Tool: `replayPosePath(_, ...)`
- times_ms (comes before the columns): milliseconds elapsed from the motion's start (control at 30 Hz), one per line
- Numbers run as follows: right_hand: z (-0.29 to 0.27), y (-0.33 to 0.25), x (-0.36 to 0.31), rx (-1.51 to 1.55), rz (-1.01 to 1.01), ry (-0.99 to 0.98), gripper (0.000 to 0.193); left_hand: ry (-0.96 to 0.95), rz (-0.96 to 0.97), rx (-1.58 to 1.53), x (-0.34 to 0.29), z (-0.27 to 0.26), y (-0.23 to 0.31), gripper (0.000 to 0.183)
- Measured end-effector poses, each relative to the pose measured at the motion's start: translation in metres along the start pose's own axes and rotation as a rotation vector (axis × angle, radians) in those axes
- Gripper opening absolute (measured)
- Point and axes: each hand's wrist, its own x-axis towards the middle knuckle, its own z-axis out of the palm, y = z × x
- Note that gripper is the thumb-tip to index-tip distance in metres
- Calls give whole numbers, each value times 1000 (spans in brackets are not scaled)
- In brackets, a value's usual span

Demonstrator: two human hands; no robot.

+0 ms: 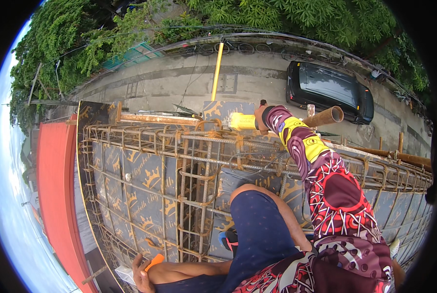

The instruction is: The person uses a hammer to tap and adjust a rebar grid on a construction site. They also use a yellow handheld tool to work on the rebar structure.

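Observation:
My right arm, in a patterned maroon, red and yellow sleeve, reaches over a rebar cage (218, 158). At its far edge my right hand (262, 120) is closed around the end of a thick yellow object (242, 121), whose exact kind I cannot make out. Low at the left, my left hand (141, 274) is beside my bare knee, its fingers bent about a small orange object (155, 261). A clear or whitish piece (125, 274) shows on that hand's other side. The left hand's palm is hidden.
Dark panels printed with gold crowns (150, 171) line the formwork behind the rebar. A rusty pipe (326, 117) juts out beside my right forearm. Below lie a street with a dark car (330, 91) and a yellow pole (217, 73). A red wall (57, 185) stands left.

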Motion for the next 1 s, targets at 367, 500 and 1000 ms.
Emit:
replayPosePath(367,-15,-8,-18,55,8,-7,58,-6,-26,-42,-2,-3,-6,77)
replayPosePath(500,-18,-7,-22,96,6,21,55,-26,-26,-22,-2,-3,-2,78)
replayPosePath(1000,-19,-10,-26,153,18,47,51,-38,-4,-20,-3,-4,-7,83)
